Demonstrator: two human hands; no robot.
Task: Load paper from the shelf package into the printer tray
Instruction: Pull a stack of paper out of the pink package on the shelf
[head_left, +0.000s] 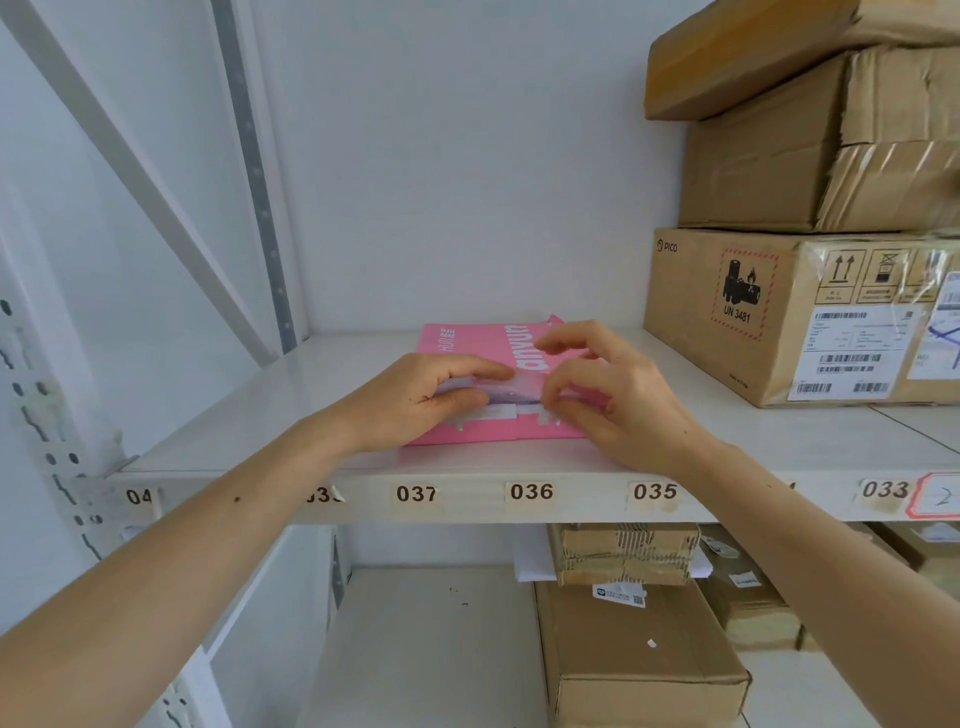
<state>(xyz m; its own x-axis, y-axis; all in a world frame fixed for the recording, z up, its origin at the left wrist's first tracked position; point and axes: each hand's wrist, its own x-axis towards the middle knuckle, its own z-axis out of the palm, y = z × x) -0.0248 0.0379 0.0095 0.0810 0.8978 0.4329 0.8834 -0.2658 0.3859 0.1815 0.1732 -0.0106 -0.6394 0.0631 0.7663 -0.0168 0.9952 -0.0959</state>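
Observation:
A pink paper package (467, 343) with white lettering lies flat on the white shelf (270, 410), near its front edge above labels 037 and 036. My left hand (415, 400) rests on the package's near left part, fingers pinching a raised whitish fold of wrapper at the top seam. My right hand (613, 400) is on the near right part, fingertips pinching the same fold from the other side. The wrapper's far right corner is slightly lifted. No printer or tray is in view.
Stacked cardboard boxes (810, 312) fill the shelf's right side, close to my right hand. The shelf's front lip carries number labels (531, 491). On the lower shelf sit more cardboard boxes (634, 649). A diagonal brace and upright (254, 171) stand at the back left.

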